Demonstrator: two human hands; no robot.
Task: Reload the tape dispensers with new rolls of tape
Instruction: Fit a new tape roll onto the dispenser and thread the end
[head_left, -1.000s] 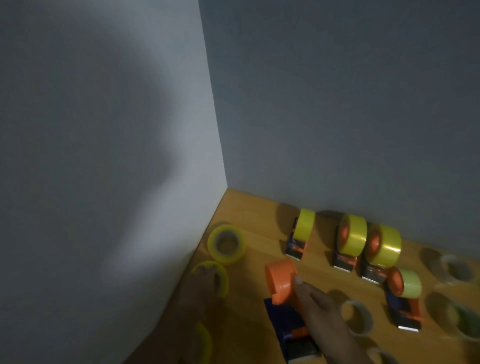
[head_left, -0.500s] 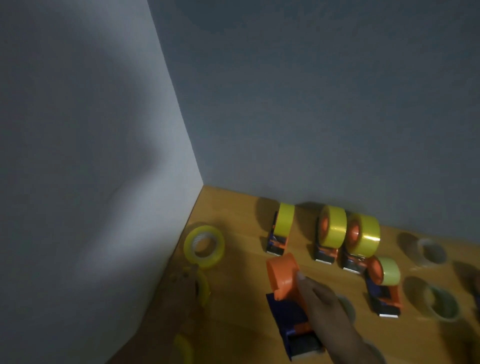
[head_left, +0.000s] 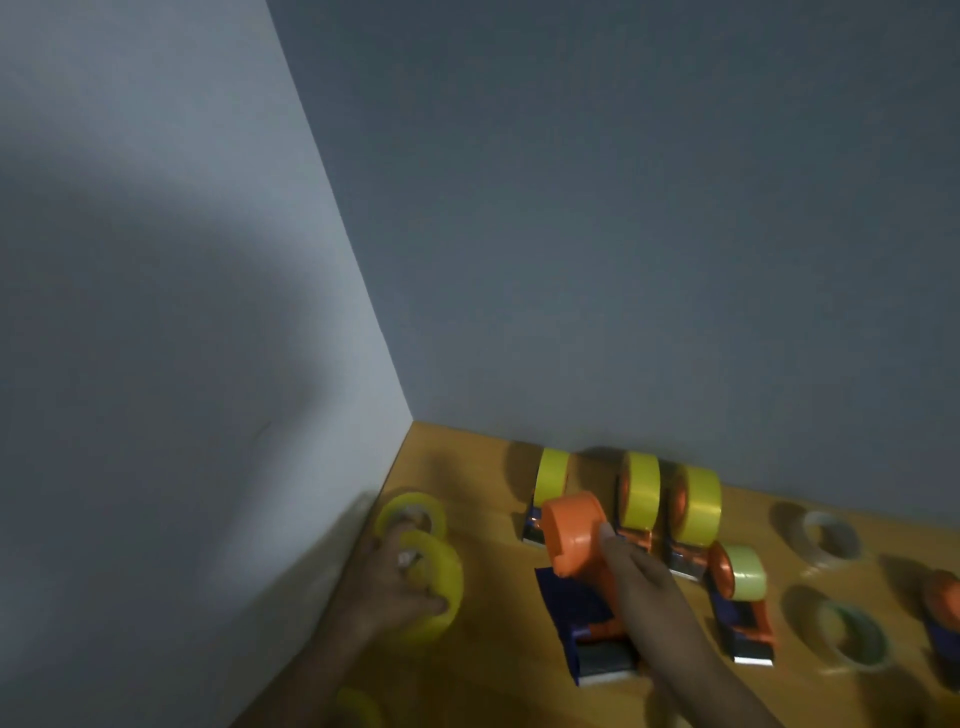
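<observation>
Orange-brown wooden surface in grey wall corner | left hand fingers now grasp yellow tape roll, lower centre-left, previously flat | right hand fingers hold empty orange-blue dispenser, unchanged.

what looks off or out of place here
Nothing is spilled or broken. One dispenser has a bare orange hub under the right hand, while the left hand grips a yellow roll.
</observation>
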